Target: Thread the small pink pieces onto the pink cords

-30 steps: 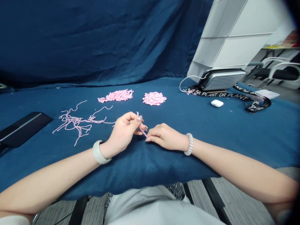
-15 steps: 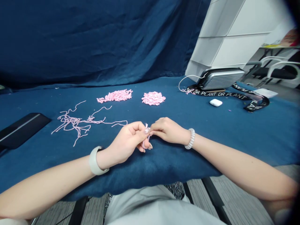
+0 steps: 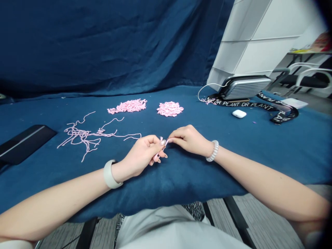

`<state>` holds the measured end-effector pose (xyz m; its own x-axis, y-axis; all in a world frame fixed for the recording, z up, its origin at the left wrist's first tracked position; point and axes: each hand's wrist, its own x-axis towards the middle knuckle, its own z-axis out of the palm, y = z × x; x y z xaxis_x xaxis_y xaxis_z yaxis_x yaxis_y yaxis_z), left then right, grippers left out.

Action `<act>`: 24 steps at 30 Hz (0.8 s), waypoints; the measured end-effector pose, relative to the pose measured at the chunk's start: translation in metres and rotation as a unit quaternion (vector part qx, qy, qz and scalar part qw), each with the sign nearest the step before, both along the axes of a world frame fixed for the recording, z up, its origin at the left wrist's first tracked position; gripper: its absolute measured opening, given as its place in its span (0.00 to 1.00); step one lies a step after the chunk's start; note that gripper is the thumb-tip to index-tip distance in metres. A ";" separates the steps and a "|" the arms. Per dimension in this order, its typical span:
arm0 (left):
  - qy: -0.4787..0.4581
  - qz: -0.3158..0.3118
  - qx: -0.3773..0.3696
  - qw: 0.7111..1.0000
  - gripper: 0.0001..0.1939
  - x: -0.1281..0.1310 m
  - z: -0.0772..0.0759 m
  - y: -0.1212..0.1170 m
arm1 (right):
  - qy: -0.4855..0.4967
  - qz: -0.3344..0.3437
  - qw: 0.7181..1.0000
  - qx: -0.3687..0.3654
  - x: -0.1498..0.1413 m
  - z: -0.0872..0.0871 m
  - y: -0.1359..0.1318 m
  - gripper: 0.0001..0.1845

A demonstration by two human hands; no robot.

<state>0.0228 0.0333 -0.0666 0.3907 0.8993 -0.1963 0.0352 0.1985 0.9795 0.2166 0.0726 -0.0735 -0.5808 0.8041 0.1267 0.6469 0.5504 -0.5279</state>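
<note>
Between my hands is a short piece of pink yarn [image 3: 166,142]. My left hand [image 3: 145,152] pinches it between thumb and index finger, and part of the strand passes over the lower fingers. Thumb and fingertips of my right hand [image 3: 188,139] are closed on the strand's other end, a little to the right. Loose pink yarn strands [image 3: 83,135] lie tangled on the blue cloth to the left of my hands. Beyond them are two heaps of small pink knotted pieces, a longer heap [image 3: 129,105] and a rounder heap [image 3: 170,109].
A black flat object [image 3: 26,143] lies at the left edge. At the back right are a silver ribbed case [image 3: 246,87] with a white cable, a black lettered strap [image 3: 241,103] and a small white case [image 3: 239,113]. Blue cloth [image 3: 223,173] covers the table.
My right hand has drawn slightly up and right from my left hand, so more of the pink strand shows between them. The heaps and loose strands stay put.
</note>
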 end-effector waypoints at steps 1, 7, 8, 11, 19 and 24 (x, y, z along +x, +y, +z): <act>0.001 -0.002 0.010 1.000 0.17 0.000 -0.001 0.000 | 0.005 -0.002 1.000 -0.002 0.000 0.000 -0.001 0.30; 0.047 -0.038 0.052 0.997 0.16 -0.001 -0.005 0.002 | 0.015 -0.011 1.000 -0.010 -0.003 -0.001 -0.005 0.28; 0.058 -0.043 0.051 0.996 0.17 -0.001 -0.005 0.003 | 0.017 -0.011 1.000 -0.008 -0.003 -0.001 -0.005 0.28; 0.086 -0.048 0.051 0.994 0.17 0.000 -0.007 0.005 | 0.025 -0.007 1.000 0.003 -0.005 -0.002 -0.007 0.28; 0.031 -0.016 0.081 0.996 0.16 -0.003 -0.016 0.012 | 0.051 -0.025 0.998 0.015 -0.004 0.002 -0.008 0.27; 0.003 0.002 0.228 0.974 0.12 -0.007 -0.014 0.010 | 0.026 -0.003 1.000 -0.009 -0.005 0.001 -0.008 0.28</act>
<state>0.0161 0.0433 -0.0805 0.3863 0.8955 0.2211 0.0416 -0.2564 0.9657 0.2118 0.0641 -0.0723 -0.5689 0.8100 0.1427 0.6211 0.5368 -0.5711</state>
